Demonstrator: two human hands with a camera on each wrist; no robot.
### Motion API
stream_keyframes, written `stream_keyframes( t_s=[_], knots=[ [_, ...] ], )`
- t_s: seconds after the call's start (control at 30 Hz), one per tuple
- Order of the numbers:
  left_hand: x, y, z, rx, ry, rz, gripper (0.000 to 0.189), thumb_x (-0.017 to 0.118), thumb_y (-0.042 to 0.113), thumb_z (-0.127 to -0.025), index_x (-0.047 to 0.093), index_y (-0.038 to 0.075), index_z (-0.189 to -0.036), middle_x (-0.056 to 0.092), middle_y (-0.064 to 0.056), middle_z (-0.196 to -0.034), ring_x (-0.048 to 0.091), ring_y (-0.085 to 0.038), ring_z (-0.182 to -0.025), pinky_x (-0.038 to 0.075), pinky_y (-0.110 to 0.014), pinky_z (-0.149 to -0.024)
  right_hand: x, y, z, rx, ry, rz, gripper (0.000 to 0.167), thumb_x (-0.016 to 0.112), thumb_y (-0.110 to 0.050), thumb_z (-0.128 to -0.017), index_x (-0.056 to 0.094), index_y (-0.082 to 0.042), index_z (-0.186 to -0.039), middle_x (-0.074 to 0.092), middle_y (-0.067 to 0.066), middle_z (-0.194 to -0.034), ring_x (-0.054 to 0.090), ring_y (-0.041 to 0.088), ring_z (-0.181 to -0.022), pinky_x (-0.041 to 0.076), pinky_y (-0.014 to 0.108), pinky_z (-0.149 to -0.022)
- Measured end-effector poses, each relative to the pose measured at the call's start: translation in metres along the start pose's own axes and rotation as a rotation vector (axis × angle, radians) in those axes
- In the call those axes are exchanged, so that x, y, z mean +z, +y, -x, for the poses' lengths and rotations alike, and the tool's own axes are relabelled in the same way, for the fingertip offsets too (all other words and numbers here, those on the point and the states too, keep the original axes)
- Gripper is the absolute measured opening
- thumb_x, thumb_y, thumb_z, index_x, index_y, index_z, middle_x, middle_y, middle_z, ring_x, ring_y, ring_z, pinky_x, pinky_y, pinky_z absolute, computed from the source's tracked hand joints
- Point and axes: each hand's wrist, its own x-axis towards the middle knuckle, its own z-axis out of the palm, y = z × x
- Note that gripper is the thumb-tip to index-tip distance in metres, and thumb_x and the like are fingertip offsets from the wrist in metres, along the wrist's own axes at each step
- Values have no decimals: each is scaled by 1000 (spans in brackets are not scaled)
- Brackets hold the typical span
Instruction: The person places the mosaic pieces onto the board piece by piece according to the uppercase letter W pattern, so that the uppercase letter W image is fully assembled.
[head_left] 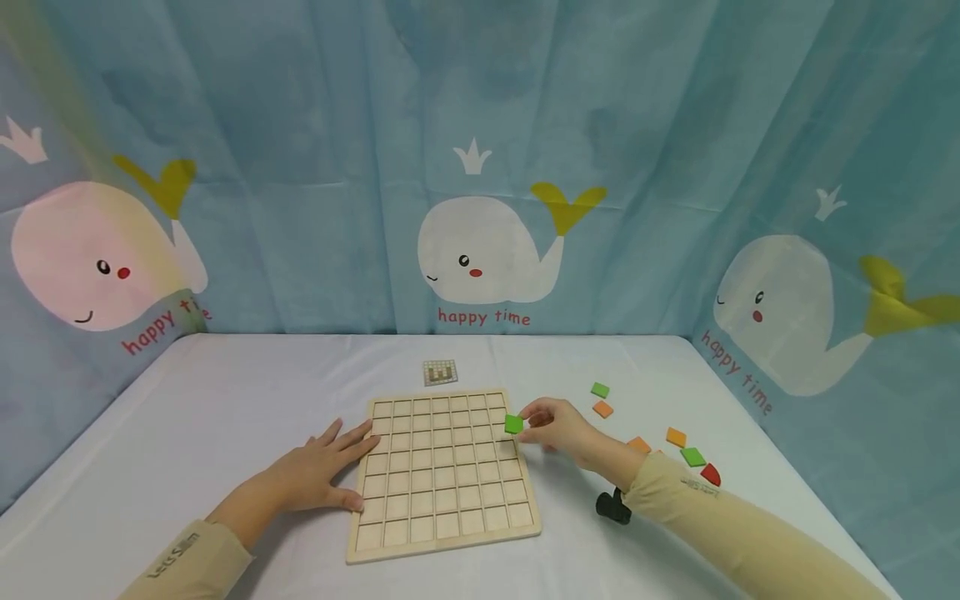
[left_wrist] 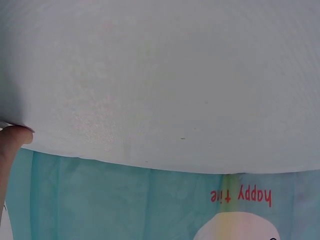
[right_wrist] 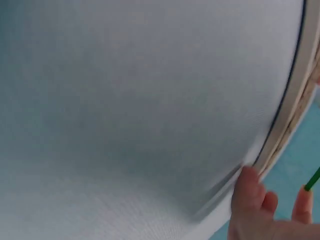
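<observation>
A pale wooden board (head_left: 442, 546) with a grid of square recesses lies flat on the white table. My left hand (head_left: 318, 471) rests on its left edge with fingers spread and straight; only a fingertip (left_wrist: 17, 137) shows in the left wrist view. Over the board's right edge, my right hand (head_left: 558, 429) pinches a green square tile (head_left: 513, 424) between thumb and fingers. The right wrist view catches just a sliver of that tile (right_wrist: 313, 180) beside the fingers. Beyond the board's far edge lies a small card (head_left: 440, 372) with a grid pattern.
Right of the board lie loose pieces: a green tile (head_left: 600, 389), orange tiles (head_left: 677, 437), another green tile (head_left: 693, 457) and a red rounded piece (head_left: 711, 475). The right forearm partly covers some. A black object (head_left: 613, 507) shows under that wrist. A whale-print curtain (head_left: 337, 250) surrounds the table.
</observation>
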Motion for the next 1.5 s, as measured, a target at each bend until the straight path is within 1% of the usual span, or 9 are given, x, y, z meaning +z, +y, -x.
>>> stream_keyframes(
  t_s=[0.27, 0.47, 0.7, 0.97, 1.07, 1.13, 1.23, 1.37, 1.5],
  knots=[
    [-2, 2, 1, -4, -7, 10, 97, 62, 68, -76, 37, 10, -151, 23, -15, -158, 16, -56, -138, 25, -74, -99, 11, -4, -10, -4, -114, 80, 21, 76, -5, -84, 64, -4, -102, 52, 4, -78, 44, 13, -58, 41, 25, -53],
    [-1, 2, 1, -2, 1, 7, 97, 63, 67, -76, 37, 11, -151, 23, -14, -158, 16, -56, -138, 25, -75, -98, 19, -8, -20, -37, -123, 151, 19, 76, -6, -85, 67, -8, -101, 44, 2, -69, 29, 11, -48, 32, 24, -47],
    [0, 2, 1, 1, -2, 3, 97, 62, 67, -77, 36, 11, -151, 22, -14, -158, 16, -56, -138, 26, -75, -98, 26, -15, -24, -30, -119, 239, 19, 76, -7, -85, 67, -8, -101, 52, 7, -81, 40, 16, -66, 34, 26, -55],
    [-1, 1, 0, 6, 1, -6, 96, 62, 67, -77, 36, 11, -151, 23, -15, -158, 16, -56, -138, 26, -74, -99, 33, -17, -26, -36, -80, 260, 18, 76, -7, -84, 68, -7, -101, 53, 6, -82, 39, 15, -64, 32, 26, -56],
    [-1, 1, 0, 6, 2, -14, 96, 62, 68, -78, 36, 11, -151, 23, -15, -158, 16, -56, -138, 26, -74, -99, 36, -17, -26, -37, -59, 276, 20, 77, -7, -83, 68, -7, -101, 59, 10, -98, 41, 15, -69, 34, 27, -60],
    [-1, 1, 0, 5, 3, -18, 96, 61, 68, -78, 36, 11, -151, 23, -15, -158, 17, -56, -138, 26, -74, -99, 38, -17, -27, -31, -43, 286, 21, 78, -7, -83, 68, -8, -101, 59, 13, -116, 46, 19, -77, 38, 29, -64],
    [-1, 1, 0, 4, 4, -20, 96, 61, 68, -78, 36, 11, -151, 23, -15, -158, 17, -56, -138, 26, -74, -99, 40, -17, -28, -24, -28, 300, 26, 80, -8, -81, 69, -9, -104, 51, 18, -136, 53, 28, -105, 47, 36, -79],
    [-1, 1, 0, 6, 0, -9, 96, 62, 67, -78, 36, 11, -151, 22, -15, -158, 16, -56, -138, 25, -74, -99, 40, -17, -29, -19, -28, 302, 32, 81, -8, -80, 69, -10, -110, 47, 20, -140, 43, 39, -129, 45, 50, -96],
    [0, 1, 0, 3, -6, -3, 96, 62, 66, -78, 35, 10, -151, 21, -15, -158, 15, -56, -138, 25, -74, -99, 36, -15, -28, -10, -53, 272, 36, 80, -7, -80, 68, -8, -114, 56, 18, -123, 55, 33, -109, 48, 45, -88]
  ],
)
